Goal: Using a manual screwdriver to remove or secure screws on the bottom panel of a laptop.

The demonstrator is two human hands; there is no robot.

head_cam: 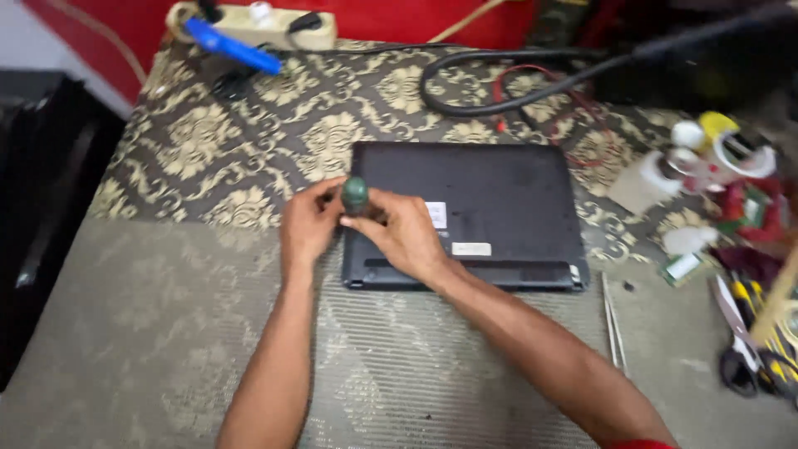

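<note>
Two hands are working over the bench. The left hand and the right hand are meeting at one green-handled screwdriver; the right hand's fingers are closing around its handle while the left hand's fingertips are touching it from the side. The tool is standing upright over the near left corner of one black laptop, which is lying base-up just beyond both hands.

To the right of the right hand, one pair of tweezers is lying on the bench, and further right one pair of scissors. Beyond those, a cluster of small pots and tubs is sitting, blurred, contents unreadable.

Farthest from the hands, one power strip is holding several plugs, with one blue-handled tool lying against it and one black cable looping behind the laptop.
</note>
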